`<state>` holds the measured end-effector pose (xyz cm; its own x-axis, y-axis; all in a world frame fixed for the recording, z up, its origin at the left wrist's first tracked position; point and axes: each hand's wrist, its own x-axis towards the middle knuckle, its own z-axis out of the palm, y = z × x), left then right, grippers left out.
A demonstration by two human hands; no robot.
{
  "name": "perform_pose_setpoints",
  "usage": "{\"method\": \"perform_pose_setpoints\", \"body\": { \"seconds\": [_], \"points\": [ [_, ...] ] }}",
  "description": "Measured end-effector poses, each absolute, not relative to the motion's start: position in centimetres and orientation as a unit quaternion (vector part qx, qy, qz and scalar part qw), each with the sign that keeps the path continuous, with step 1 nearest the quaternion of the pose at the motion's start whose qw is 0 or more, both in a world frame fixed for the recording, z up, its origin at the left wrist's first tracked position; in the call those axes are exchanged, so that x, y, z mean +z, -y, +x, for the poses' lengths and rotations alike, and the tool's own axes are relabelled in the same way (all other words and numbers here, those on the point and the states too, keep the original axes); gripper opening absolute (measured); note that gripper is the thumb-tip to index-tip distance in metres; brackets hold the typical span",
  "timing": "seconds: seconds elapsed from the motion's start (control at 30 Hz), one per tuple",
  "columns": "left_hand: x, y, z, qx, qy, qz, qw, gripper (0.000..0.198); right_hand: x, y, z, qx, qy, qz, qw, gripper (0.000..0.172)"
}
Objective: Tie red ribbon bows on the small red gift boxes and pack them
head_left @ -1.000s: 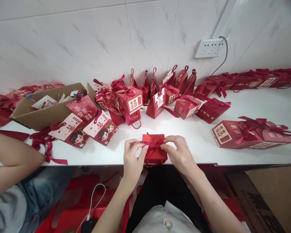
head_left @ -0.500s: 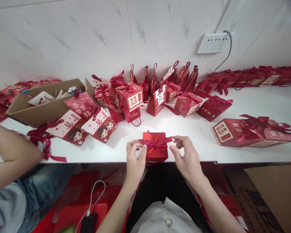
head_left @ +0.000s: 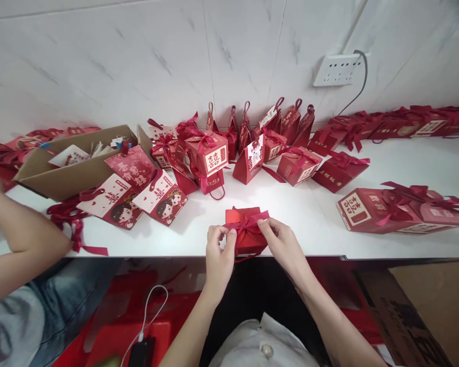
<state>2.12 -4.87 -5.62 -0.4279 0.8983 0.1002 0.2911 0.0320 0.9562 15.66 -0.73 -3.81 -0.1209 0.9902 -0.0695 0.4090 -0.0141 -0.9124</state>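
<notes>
Bow-tying step: left hand [head_left: 218,251] and right hand [head_left: 282,243] each pinch the ribbon bow [head_left: 248,225] atop a red gift box [head_left: 251,245]; tightening calls for an even, opposed pull.

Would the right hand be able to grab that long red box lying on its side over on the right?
Probably yes. The right hand pinches the ribbon on the small box, so it must let go first. Only bare table lies between it and the long box.
</notes>
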Motion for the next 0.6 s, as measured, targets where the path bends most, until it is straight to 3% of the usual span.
{"method": "perform_pose_setpoints", "body": {
  "seconds": [0.23,0.43,0.6],
  "points": [
    [-5.1,5.1,1.3,0.472,-0.698,0.482,0.24,0.017,-3.7,0.5,15.6,0.415,0.601,-0.6,0.325,0.043],
    [-4.8,5.2,0.5,0.483,-0.658,0.453,0.359,0.025,-4.1,0.1,15.5,0.517,0.557,-0.515,0.397,0.028],
    [-5.4,5.1,0.3,0.538,-0.62,0.399,0.408,0.026,-4.6,-0.2,16.0,0.632,0.453,-0.451,0.437,0.024]
  ]
}}
